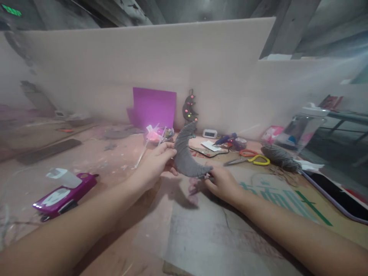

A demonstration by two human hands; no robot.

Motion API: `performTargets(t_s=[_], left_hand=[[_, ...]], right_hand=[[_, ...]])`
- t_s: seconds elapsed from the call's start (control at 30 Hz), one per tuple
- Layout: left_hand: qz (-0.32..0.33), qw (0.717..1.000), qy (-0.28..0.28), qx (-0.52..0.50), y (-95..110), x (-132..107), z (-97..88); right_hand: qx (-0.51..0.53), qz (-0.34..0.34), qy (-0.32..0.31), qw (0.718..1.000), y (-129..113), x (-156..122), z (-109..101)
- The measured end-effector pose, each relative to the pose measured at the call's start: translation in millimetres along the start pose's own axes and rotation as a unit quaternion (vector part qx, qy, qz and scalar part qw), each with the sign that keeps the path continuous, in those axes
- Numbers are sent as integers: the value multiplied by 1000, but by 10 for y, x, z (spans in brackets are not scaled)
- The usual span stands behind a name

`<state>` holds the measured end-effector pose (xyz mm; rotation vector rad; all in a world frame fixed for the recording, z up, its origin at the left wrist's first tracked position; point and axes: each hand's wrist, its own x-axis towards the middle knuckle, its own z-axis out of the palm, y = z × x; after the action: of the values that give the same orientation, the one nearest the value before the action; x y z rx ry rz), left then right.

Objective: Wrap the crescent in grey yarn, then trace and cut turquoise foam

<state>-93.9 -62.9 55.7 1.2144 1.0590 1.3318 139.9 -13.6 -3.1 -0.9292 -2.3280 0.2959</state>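
Left grip (160,161) and right grip (222,184) hold grey, yarn-wrapped ridged crescent (184,153); blurred pinkish piece (193,187) left of right grip, material unclear

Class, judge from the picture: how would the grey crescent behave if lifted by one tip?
The crescent is probably stiff, holding its curve between the left hand and right hand. It seems light, being held only at its edges. Its ridged surface likely grips rather than slips.
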Motion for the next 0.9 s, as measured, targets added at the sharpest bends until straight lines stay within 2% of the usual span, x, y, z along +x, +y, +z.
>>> performTargets(t_s=[0.1, 0.23, 0.3, 0.4, 0.5, 0.63, 0.73, 0.9], left_hand=[[6, 1000, 28, -1, -21, 38, -26], [5, 997, 0, 81, -50, 3, -3], [-1, 991, -30, 132, -89, -30, 17], [-16, 983, -77, 166, -164, -83, 38], [-27, 976, -113, 184, -205, -134, 43], [-22, 974, -160, 157, -200, -172, 53], [-24, 978, -168, 120, -217, -189, 89], [-14, 989, -133, 69, -266, -219, 162]], right_hand=[[44, 80, 16, 996, 96, 99, 58], [167, 142, 98, 971, 50, 124, 20], [217, 137, 132, 958, -40, 91, -24], [265, 113, 142, 947, -195, 24, -66], [278, 102, 141, 945, -296, -15, -69], [273, 82, 129, 950, -294, -8, -53], [266, 84, 114, 954, -257, 7, -34], [271, 85, 94, 954, -234, 23, 12]])
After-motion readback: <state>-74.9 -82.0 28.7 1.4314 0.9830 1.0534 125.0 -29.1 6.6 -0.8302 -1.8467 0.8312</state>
